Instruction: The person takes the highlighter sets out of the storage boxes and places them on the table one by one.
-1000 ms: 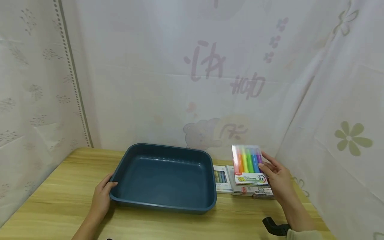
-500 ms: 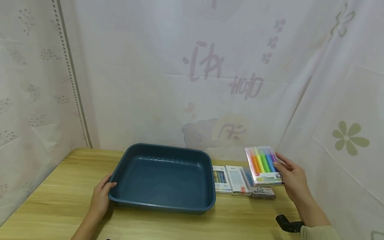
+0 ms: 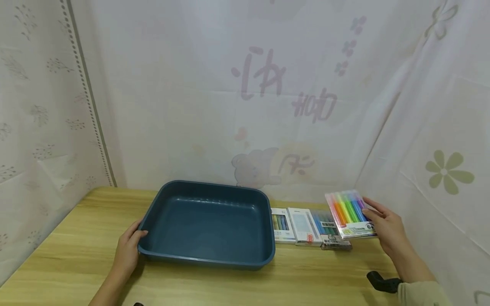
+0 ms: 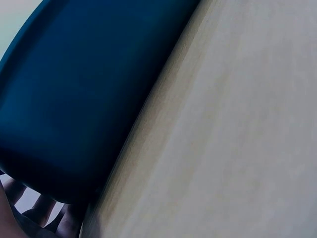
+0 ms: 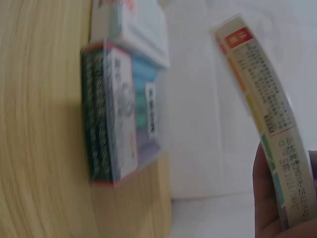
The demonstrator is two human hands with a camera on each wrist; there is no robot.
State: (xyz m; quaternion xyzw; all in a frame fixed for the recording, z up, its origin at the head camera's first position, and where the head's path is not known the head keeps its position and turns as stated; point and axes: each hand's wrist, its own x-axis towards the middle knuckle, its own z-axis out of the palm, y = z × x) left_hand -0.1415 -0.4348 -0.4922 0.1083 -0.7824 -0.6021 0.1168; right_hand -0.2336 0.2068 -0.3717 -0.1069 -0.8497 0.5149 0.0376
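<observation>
My left hand (image 3: 128,246) grips the left side of a dark blue rectangular tray (image 3: 206,259), its thumb over the rim and the other fingers outside. In the left wrist view the fingers (image 4: 42,210) curl at the tray's wall (image 4: 84,99). With my right hand (image 3: 388,227) I hold a clear pack of rainbow highlighters (image 3: 350,212) by its right edge, raised and tilted above the table. The right wrist view shows the pack's printed bottom edge (image 5: 267,94). Just left of it lies a clear pack of coloured pens (image 3: 325,225), partly overlapped by the highlighters in the head view.
Between the tray and the pens lie a white box with a window (image 3: 305,225) and a white box of coloured sticks (image 3: 282,225), side by side on the wooden table (image 3: 298,272). A patterned curtain (image 3: 183,106) hangs behind. A black wrist mount (image 3: 383,282) sits below my right hand.
My right hand has carried the highlighter pack to the right and tilted it, uncovering the white box and the clear pen pack. My left hand stays on the tray.
</observation>
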